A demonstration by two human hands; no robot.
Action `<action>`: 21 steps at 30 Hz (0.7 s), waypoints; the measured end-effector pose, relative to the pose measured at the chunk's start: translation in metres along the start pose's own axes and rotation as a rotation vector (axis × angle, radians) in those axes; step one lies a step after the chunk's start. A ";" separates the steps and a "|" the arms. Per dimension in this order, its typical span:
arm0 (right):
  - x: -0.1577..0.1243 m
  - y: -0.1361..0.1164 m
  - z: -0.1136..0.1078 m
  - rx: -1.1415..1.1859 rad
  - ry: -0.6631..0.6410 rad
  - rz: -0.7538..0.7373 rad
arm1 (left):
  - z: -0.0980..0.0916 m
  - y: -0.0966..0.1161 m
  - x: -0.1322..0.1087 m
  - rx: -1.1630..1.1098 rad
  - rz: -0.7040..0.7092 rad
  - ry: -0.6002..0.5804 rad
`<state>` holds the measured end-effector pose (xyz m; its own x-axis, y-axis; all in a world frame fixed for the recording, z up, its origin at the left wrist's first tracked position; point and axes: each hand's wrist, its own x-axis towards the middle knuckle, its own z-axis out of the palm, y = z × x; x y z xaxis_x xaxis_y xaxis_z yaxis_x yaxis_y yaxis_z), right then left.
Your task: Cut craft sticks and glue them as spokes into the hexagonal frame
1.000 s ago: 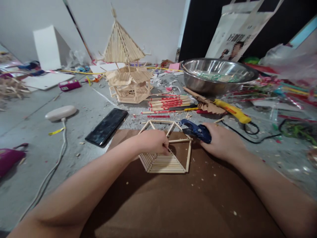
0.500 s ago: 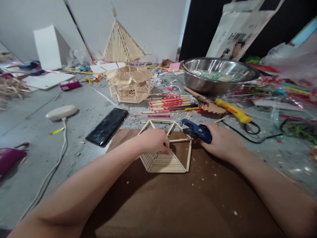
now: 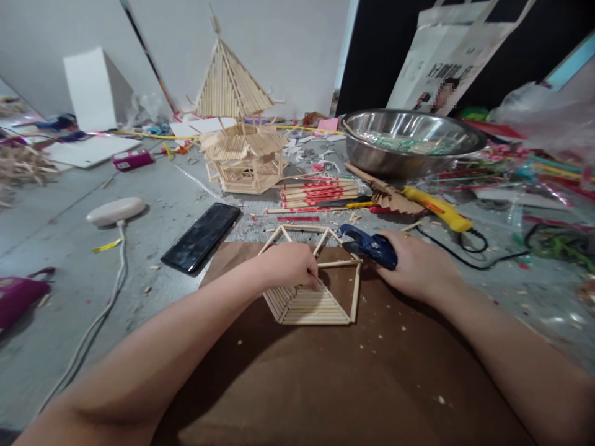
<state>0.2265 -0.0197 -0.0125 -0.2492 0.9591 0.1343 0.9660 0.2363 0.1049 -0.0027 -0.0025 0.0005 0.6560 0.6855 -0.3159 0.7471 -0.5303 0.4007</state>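
Observation:
A hexagonal frame of thin wooden sticks [image 3: 310, 303] lies on a brown sheet [image 3: 325, 371] in front of me; its near sections are filled with rows of sticks. My left hand [image 3: 288, 265] rests on the frame with its fingers pinched together at a stick near the middle. My right hand [image 3: 416, 263] is closed round a blue-handled tool [image 3: 367, 243] whose dark tip points at the frame's far right corner.
A black phone [image 3: 201, 237] lies left of the frame. Behind stand a stick pagoda model [image 3: 239, 133], a bundle of red-marked sticks [image 3: 318, 191], a steel bowl [image 3: 409, 139] and a yellow glue gun [image 3: 437, 207] with a black cord. A white puck with cable [image 3: 114, 211] sits at the left.

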 end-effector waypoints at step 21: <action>-0.007 -0.005 -0.011 0.168 0.093 -0.082 | -0.006 0.021 -0.004 -0.557 0.117 0.305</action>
<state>0.2227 -0.0295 -0.0029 -0.3256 0.9188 0.2232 0.9381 0.3434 -0.0453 0.0096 -0.0133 0.0148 0.6083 0.7935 -0.0172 0.4511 -0.3278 0.8301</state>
